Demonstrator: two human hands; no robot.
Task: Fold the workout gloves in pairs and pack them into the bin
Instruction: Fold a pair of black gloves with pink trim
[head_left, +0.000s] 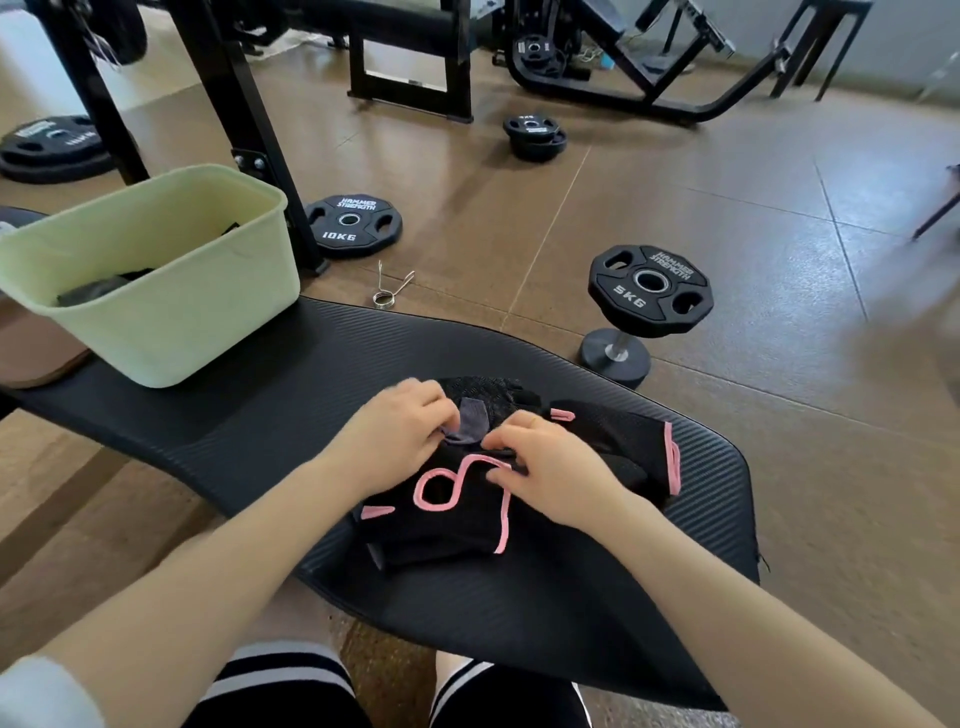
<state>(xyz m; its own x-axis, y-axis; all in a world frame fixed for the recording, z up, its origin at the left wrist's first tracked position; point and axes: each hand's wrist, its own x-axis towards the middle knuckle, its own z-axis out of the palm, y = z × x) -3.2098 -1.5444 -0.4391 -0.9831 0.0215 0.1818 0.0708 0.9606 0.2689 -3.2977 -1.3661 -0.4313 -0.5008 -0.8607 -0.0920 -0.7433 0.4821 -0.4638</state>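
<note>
Both hands work at centre frame on the black mat (270, 395). The left hand (395, 436) pinches a grey tab (470, 423) on the pink-trimmed black gloves (447, 514); the right hand (545, 467) pinches fabric just beside it. The pale green bin (171, 332) sits upper left, nearer the left hand, with dark gloves already inside.

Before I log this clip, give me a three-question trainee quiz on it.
1. True or false: the green bin is empty.
2. What trim colour do the gloves under the hands have?
A blue
B pink
C yellow
3. What does the left hand pinch?

Key:
1. False; dark items lie inside.
2. B.
3. A grey tab on a glove; the right hand grips next to it.
</note>
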